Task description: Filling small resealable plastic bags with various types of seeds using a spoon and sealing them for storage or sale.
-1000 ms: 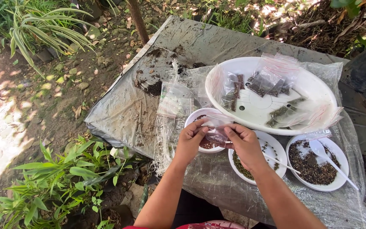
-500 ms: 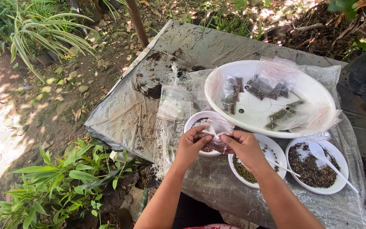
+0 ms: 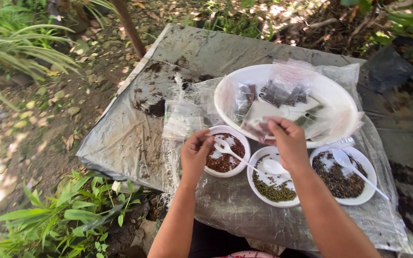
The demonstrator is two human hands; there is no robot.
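Observation:
My right hand (image 3: 288, 142) pinches a small clear packet of seeds (image 3: 256, 127) over the near rim of a large white bowl (image 3: 226, 94) that holds several filled seed packets (image 3: 283, 93). My left hand (image 3: 195, 154) hovers with loosely curled fingers, holding nothing, at the left rim of a small white bowl of reddish-brown seeds (image 3: 225, 161). A white plastic spoon (image 3: 223, 146) rests in that bowl. To its right stand a bowl of green seeds (image 3: 274, 192) and a bowl of dark seeds (image 3: 336, 180), each with a white spoon.
A grey plastic sheet (image 3: 130, 143) covers the table, with a patch of dark soil (image 3: 155, 108) on it. Empty clear bags (image 3: 182, 119) lie left of the big bowl. Green plants (image 3: 68, 215) and leaf-strewn ground lie to the left, with a black bag (image 3: 388, 69) at the back right.
Both hands were closed on a packet over the reddish seed bowl. My right hand has since carried it up to the large bowl's rim, and my left hand has let go.

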